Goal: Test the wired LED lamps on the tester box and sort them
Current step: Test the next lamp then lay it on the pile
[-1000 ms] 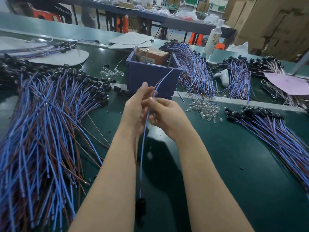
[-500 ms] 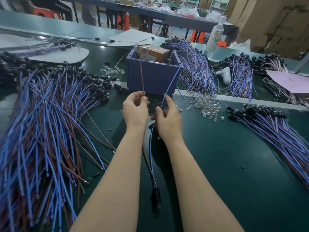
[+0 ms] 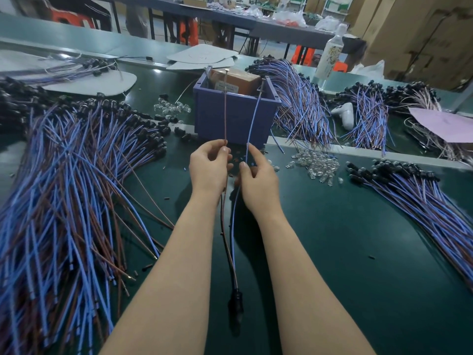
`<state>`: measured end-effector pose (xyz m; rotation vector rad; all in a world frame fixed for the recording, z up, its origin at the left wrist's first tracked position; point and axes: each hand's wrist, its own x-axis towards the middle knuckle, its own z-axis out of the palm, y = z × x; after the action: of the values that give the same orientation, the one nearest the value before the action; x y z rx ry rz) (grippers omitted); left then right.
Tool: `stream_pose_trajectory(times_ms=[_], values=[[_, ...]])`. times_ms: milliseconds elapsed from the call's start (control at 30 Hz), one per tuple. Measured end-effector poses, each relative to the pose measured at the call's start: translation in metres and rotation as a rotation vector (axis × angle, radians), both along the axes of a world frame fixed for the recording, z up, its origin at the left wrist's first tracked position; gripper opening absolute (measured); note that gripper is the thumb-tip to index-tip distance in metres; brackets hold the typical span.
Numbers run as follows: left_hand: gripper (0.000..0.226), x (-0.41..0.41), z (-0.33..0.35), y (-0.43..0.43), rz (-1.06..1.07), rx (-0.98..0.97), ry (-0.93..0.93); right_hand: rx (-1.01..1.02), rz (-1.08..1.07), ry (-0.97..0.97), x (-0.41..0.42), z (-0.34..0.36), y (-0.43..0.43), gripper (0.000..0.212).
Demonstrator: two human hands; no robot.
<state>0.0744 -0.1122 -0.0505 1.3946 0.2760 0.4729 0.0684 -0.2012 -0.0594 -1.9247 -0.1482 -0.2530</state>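
We've now got the two leads split and up on the tester box [image 3: 234, 116]. Left hand [image 3: 208, 167] pinches the brown wire [image 3: 225, 106] btwn thumb and fingertips; its bare tip sits at the left contact pin on the box's far rim. Right hand [image 3: 257, 178] pinches the blue wire [image 3: 253, 119] the same way, tip at the right pin. Whether either tip truly touches metal is too small to tell.

Vs 0.5 s ago: brown lead was already reaching twd the left pin, but the blue one leaned short of the box edge; now it runs straight up to the right pin. Both hands have lifted a bit and spread apart. Vs 1 s ago the change is bigger: then we held both leads together in front of the box, hands touching, w/ no contact at all.

So, in our judgement, the circuit is about to close or just has, i.e. this is the test step itself. The lamp head [image 3: 235, 303], a black holder, hangs low and near btwn our forearms just above the desk [image 3: 345, 239]; no glow visible from this angle, can't tell pass/fail.

Sorting comes after: big wired pile [image 3: 64, 190] on the left, smaller bundle [image 3: 419, 190] on the right, more piles far right behind the box. Which is pass vs untested we can't tell. Loose clear LEDs [image 3: 314, 162] lie right of the hands.
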Motion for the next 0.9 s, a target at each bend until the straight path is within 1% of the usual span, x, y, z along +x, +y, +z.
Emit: stream_pose_trajectory(times_ms=[100,333,900], values=[[0.019,0.0003,-0.0012,-0.0003,0.005,0.000,-0.001,-0.039,-0.005,-0.017,0.0001,-0.0016,-0.0009,0.045],[0.018,0.0021,-0.0014,0.0014,0.004,-0.016,-0.007,0.034,0.003,0.013,-0.0007,-0.0017,0.0000,0.042],[0.020,0.0046,-0.0010,0.0008,-0.020,0.001,-0.020,0.062,0.002,0.015,-0.0004,-0.0021,-0.0021,0.040]])
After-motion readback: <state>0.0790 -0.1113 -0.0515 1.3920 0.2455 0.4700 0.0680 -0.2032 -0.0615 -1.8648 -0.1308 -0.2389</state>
